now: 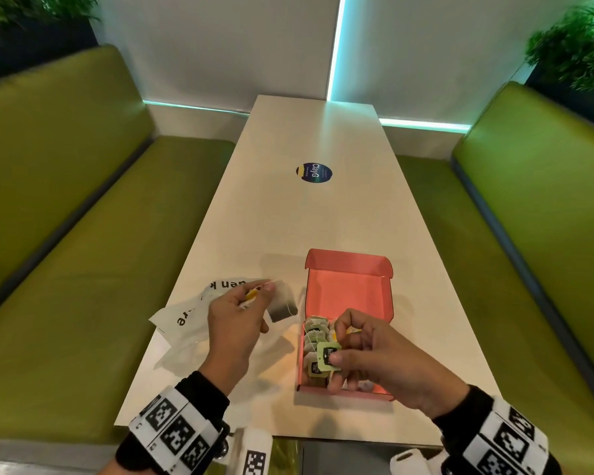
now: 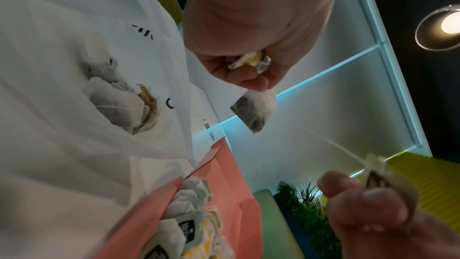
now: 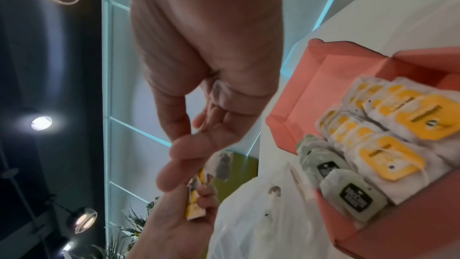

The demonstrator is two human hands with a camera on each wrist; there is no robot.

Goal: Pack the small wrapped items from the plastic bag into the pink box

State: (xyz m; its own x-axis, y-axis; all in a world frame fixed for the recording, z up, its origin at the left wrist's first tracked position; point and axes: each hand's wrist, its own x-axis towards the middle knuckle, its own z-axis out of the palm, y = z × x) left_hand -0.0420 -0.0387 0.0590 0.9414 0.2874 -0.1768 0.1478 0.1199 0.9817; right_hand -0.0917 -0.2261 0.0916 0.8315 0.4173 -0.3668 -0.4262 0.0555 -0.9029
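The pink box [image 1: 348, 289] sits open on the white table [image 1: 323, 138], lid flap raised at the far end. Its near half holds wrapped tea bags [image 3: 388, 139] in rows: yellow-tagged ones and green-tagged ones; the far half is bare. The plastic bag [image 1: 182, 313] lies left of the box, apart from it, with more tea bags [image 2: 117, 97] inside. The left hand [image 1: 235, 317] pinches 1 tea bag [image 1: 282, 305] with a yellow tag above the gap between bag and box. The right hand [image 1: 371, 351], over the box's near end, pinches a green tag [image 1: 327, 353] between thumb and fingers. Open tabletop extends beyond the box; the near table edge lies just behind the wrists.
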